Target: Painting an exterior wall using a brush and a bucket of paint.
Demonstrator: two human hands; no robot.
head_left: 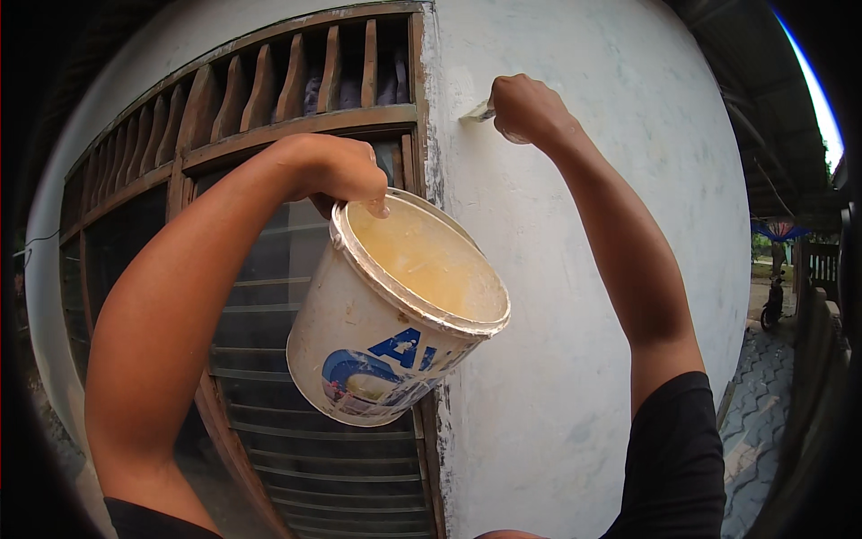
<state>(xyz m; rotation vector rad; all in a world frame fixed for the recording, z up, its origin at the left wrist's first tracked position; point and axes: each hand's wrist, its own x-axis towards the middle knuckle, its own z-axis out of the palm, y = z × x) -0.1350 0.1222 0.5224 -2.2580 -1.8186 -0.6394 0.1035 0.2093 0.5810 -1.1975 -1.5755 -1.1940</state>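
From my head, I see both of my hands raised in front of me. My left hand is closed over the near-left rim of a white bucket, thumb inside the lip. The bucket hangs tilted, its open mouth toward me; its inside is yellowish and its outside carries a blue print. It is in front of the slatted window and the wall's edge. My right hand, higher up, is closed in a fist around a small tool, which I mostly cannot see; its pale end is at the white wall, right of the brown window frame. Far right is a paved path.
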